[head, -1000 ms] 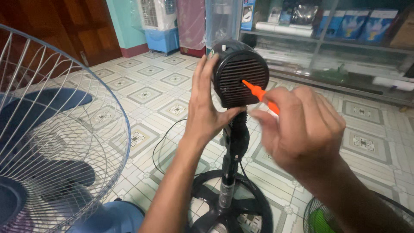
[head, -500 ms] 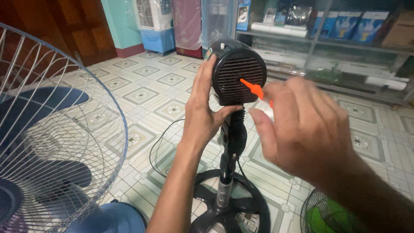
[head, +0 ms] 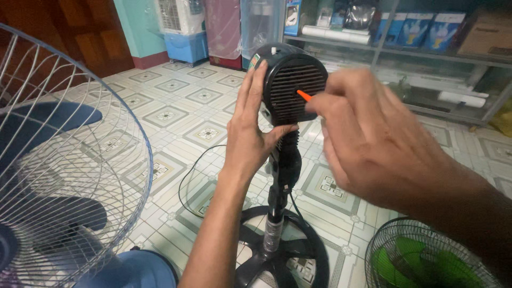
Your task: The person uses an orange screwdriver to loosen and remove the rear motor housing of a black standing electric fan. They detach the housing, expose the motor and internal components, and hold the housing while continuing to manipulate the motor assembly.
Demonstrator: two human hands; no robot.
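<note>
A black fan motor housing [head: 292, 85] with a slotted rear cover stands on a black pole [head: 281, 181] above a round black base [head: 288, 250]. My left hand [head: 250, 128] cups the housing's left side, palm against it. My right hand [head: 373, 133] holds an orange-handled screwdriver [head: 304, 96], its end set against the slotted cover. Most of the tool is hidden inside my fist.
A large wire fan guard [head: 64, 160] with blue blades behind it fills the left side. A smaller guard with green blades [head: 421, 261] sits at the bottom right. A black cord [head: 192, 181] loops on the tiled floor. Shelves with boxes [head: 426, 32] line the back.
My right hand has moved in closer to the rear cover, hiding more of the orange screwdriver. The left hand stays on the housing.
</note>
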